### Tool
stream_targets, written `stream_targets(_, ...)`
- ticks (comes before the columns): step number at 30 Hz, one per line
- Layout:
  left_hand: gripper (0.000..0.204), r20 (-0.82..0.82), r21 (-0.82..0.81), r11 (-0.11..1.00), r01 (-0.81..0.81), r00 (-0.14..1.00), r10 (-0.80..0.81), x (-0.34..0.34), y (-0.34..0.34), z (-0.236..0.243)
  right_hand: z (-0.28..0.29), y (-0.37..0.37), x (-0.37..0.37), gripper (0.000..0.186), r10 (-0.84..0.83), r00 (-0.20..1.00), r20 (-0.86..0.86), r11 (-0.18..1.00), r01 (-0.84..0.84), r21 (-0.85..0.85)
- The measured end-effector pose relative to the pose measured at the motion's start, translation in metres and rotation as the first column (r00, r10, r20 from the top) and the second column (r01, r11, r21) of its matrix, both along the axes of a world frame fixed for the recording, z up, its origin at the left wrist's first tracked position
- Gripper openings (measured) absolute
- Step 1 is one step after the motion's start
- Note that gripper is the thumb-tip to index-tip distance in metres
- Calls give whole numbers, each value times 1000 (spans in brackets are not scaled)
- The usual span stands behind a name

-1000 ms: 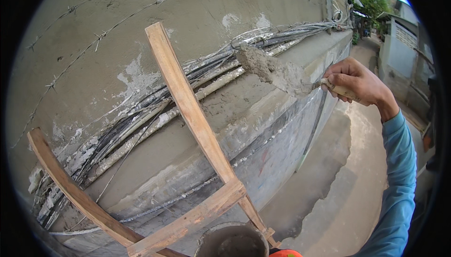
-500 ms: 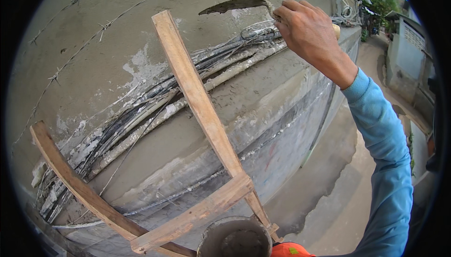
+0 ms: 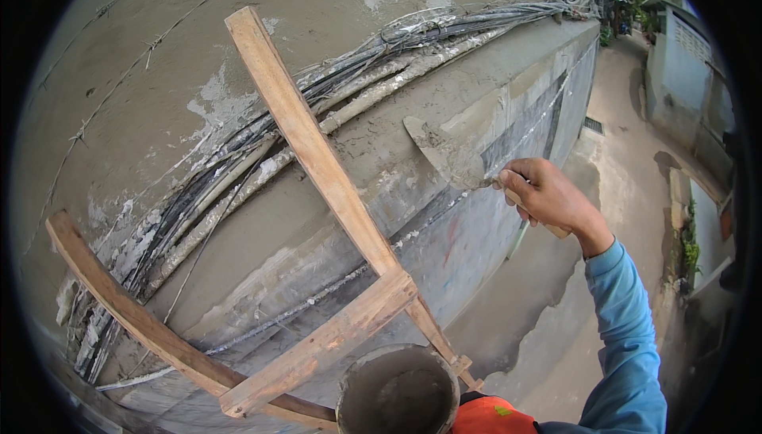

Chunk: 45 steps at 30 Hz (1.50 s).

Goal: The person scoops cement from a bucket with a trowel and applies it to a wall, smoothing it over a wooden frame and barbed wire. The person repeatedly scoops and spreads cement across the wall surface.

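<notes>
In the head view, the pointing trowel [image 3: 448, 152] has come down from its raised, edge-on pose in front of the cables [image 3: 484, 18] to the strip below the pipes, with the thick mortar load gone, suggesting that the load has been spent; the right hand's [image 3: 548, 196] fingers curl closed round its handle, though blade contact is hard to tell, and the left hand is out of sight. Grey plastered wall [image 3: 333, 45] rises behind a wooden ladder [image 3: 317, 156] and mortar bucket [image 3: 359, 386], beside an outdoor lane [image 3: 623, 117].
</notes>
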<state>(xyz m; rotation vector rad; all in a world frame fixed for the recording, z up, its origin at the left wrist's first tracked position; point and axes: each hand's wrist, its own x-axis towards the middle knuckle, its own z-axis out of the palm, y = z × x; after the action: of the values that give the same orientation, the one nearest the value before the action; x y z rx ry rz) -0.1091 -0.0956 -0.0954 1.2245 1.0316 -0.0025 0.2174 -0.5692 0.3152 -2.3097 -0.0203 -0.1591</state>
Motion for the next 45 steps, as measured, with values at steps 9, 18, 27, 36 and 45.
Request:
stream_targets(9, 60, 253, 28, 997, 76, 964, -81, -19, -36, 66, 2, 13, 54, 43, -69, 995, 73, 998, 69, -6)
stream_targets(18, 66, 233, 163, 965, 205, 943, -239, -17, -19, 53, 4, 41, 93, 46, -60, 986, 154, 997, 51, 61)
stream_targets(27, 77, 173, 214, 966, 146, 967, -185, -23, -21, 45, 28, 64, 107, 41, 45, 993, 108, 998, -39, -51)
stream_targets(36, 73, 201, 183, 961, 209, 948, -245, -8, -21, 65, 43, 61, 106, 41, 54, 994, 99, 976, -31, -217)
stream_targets(45, 75, 124, 199, 955, 219, 961, -246, -7, -26, 83, 51, 36, 105, 43, 149, 984, 100, 951, -115, -287)
